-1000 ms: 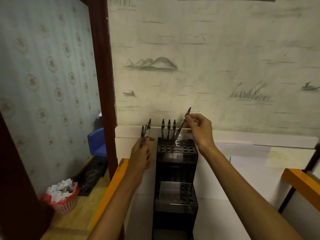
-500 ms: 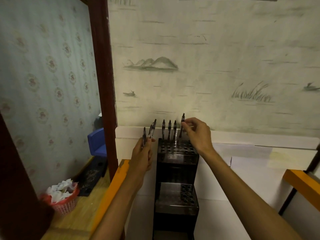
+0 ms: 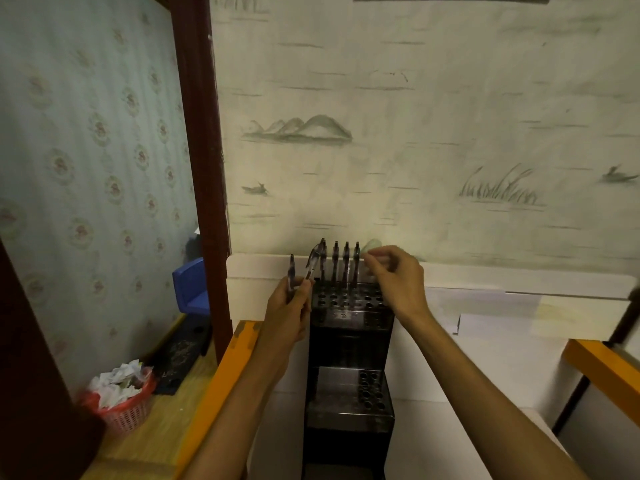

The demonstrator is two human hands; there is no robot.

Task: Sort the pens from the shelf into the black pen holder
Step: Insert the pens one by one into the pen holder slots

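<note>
The black tiered pen holder (image 3: 349, 317) stands in front of me against the white shelf back. Several dark pens (image 3: 335, 265) stand upright in its top back row. My right hand (image 3: 398, 282) is at the right end of that row. Its blurred fingertips pinch the upper part of the rightmost pen (image 3: 356, 258), which sits in a hole. My left hand (image 3: 291, 306), just left of the holder's top, grips two more pens (image 3: 301, 271) that point upward. The holder's lower tier (image 3: 346, 393) has holes with nothing in them.
An orange-edged shelf rim (image 3: 225, 372) runs under my left forearm and another orange edge (image 3: 602, 368) is at the right. A dark red post (image 3: 201, 168) stands to the left. A red basket of crumpled paper (image 3: 121, 400) and a blue box (image 3: 192, 289) lie beyond it.
My right hand brought a tilted pen upright and lowered it into the top row, to the right of the three pens standing there. My left hand kept its two pens and barely moved.
</note>
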